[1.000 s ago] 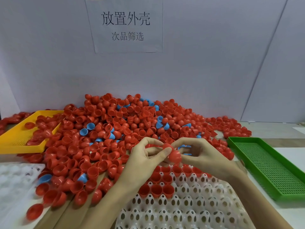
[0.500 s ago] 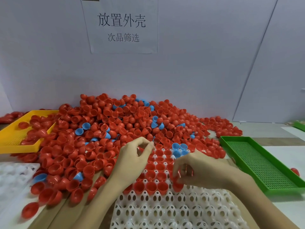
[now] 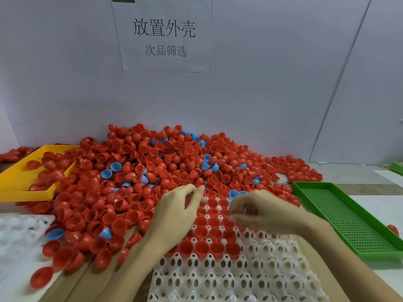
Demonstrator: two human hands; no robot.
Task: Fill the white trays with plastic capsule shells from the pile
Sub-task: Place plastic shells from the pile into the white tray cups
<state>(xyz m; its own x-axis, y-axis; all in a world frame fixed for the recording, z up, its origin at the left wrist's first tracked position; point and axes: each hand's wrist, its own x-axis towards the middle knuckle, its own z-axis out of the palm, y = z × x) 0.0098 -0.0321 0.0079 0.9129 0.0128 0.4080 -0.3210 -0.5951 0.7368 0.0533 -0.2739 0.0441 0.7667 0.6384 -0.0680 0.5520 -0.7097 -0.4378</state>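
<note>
A big pile of red capsule shells, with a few blue shells mixed in, lies against the back wall. In front of me a white tray holds several red shells open side up in its far rows. Its near rows are bare. My left hand hovers over the tray's far left corner at the pile's edge, thumb and forefinger apart with nothing between them. My right hand is blurred above the filled rows, fingers loosely curled, and I see no shell in it.
A second white tray sits at the left edge. A yellow mesh tray at the back left holds some red shells. A green mesh tray lies on the right, with one loose red shell beyond it. A paper sign hangs on the wall.
My right hand took a red shell from between both hands, set it into the tray's front filled row and lifted away. My left hand drew back toward the pile's edge.
</note>
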